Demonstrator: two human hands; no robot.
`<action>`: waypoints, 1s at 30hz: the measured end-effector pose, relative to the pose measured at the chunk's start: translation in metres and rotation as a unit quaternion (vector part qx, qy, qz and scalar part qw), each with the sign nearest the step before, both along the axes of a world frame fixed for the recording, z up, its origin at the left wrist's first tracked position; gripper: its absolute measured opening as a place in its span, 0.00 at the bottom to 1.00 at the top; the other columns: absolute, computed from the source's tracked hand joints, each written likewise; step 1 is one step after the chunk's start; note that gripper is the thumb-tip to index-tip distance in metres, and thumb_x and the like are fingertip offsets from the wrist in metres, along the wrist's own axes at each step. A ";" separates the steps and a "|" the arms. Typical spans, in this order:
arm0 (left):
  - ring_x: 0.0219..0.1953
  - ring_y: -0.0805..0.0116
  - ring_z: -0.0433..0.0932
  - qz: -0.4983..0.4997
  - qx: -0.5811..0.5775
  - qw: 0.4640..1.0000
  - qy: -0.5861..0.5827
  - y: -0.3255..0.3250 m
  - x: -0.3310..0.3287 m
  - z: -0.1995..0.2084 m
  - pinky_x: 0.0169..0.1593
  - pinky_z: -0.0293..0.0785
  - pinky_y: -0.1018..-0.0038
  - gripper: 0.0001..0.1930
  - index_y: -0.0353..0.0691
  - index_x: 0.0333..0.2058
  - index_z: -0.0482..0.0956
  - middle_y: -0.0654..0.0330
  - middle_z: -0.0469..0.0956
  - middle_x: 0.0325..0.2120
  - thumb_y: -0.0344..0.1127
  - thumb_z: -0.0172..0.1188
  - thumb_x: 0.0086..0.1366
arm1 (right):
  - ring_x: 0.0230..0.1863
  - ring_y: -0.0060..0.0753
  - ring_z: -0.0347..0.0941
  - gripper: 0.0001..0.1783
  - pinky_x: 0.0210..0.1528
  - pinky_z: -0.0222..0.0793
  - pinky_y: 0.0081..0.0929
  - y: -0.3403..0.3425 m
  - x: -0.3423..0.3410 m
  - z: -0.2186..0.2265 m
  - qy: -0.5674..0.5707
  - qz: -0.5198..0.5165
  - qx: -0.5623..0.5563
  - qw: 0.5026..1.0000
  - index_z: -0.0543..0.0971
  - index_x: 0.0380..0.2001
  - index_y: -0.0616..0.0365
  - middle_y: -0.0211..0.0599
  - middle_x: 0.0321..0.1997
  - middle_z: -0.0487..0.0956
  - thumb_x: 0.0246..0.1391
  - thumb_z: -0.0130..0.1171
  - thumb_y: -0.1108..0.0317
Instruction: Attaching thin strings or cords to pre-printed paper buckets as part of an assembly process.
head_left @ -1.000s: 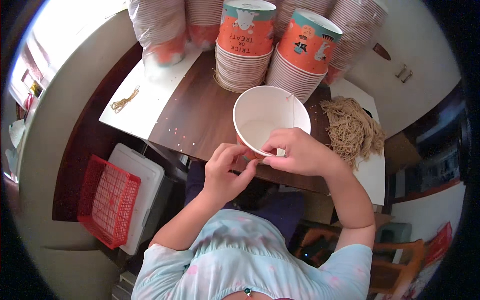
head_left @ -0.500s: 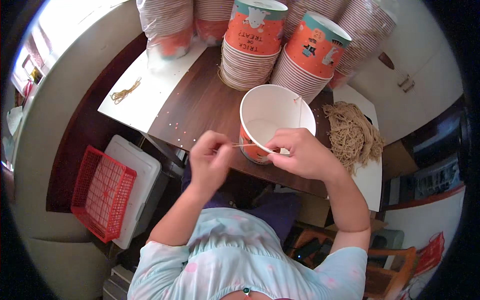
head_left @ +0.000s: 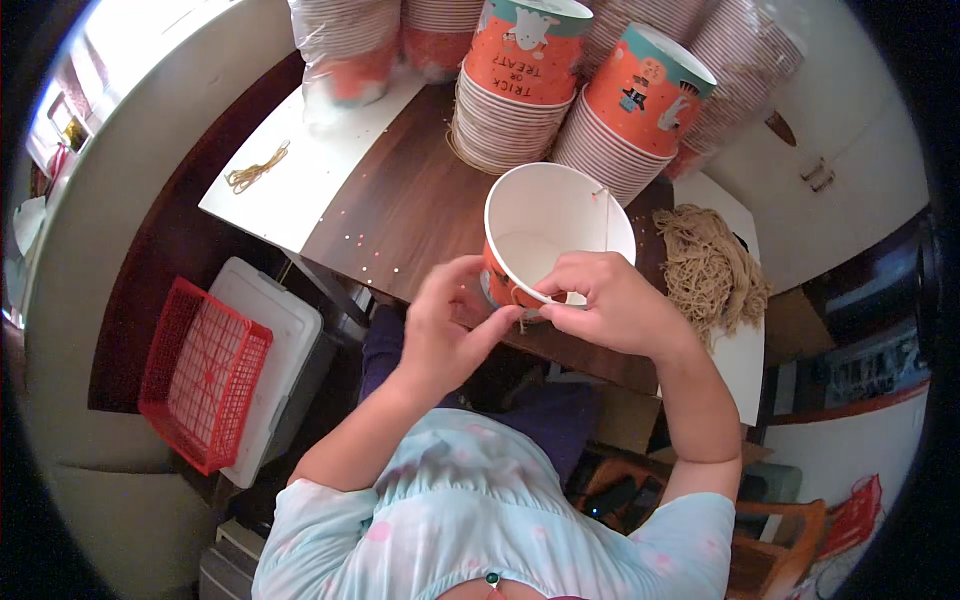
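A white-lined paper bucket with an orange printed outside stands tilted toward me at the table's near edge. My right hand pinches its near rim, thumb outside and fingers over the edge. My left hand is at the bucket's left side, its fingers spread and curved, thumb tip touching the near wall. By that thumb tip a short piece of thin tan cord loops against the wall, with an end hanging below. Another stretch of cord runs down inside the far right wall from a small knot at the rim.
Upside-down stacks of orange buckets line the far side, some in clear plastic. A heap of tan cords lies at right, a small cord bundle at far left. A red basket rests on a lidded bin beside the table.
My left hand has moved right to the bucket and spread its fingers, letting go of the cord it held taut. The cord now hangs slack at the near wall. My right hand stays at the rim.
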State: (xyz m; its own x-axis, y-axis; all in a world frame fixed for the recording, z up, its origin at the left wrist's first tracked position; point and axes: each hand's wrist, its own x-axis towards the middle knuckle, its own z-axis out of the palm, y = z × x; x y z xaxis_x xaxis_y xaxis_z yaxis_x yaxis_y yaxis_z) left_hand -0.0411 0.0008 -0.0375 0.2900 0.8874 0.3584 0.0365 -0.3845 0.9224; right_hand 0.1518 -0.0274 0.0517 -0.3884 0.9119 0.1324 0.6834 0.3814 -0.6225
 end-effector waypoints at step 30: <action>0.22 0.78 0.71 -0.015 -0.003 0.998 0.068 0.012 0.029 0.002 0.27 0.70 0.78 0.15 0.33 0.40 0.73 0.60 0.78 0.24 0.28 0.64 0.55 | 0.21 0.31 0.66 0.11 0.26 0.62 0.28 -0.003 0.010 0.004 -0.053 -0.098 0.030 0.993 0.77 0.25 0.62 0.37 0.22 0.69 0.40 0.68 0.68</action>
State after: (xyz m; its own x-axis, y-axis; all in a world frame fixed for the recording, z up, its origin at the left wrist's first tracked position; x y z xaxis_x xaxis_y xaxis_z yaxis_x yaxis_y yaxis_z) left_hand -0.0118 0.0126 -0.0358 0.3626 0.8793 0.3087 0.1498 -0.3819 0.9120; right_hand 0.1616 -0.0305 0.0553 -0.2178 0.9634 0.1565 0.8087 0.2679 -0.5237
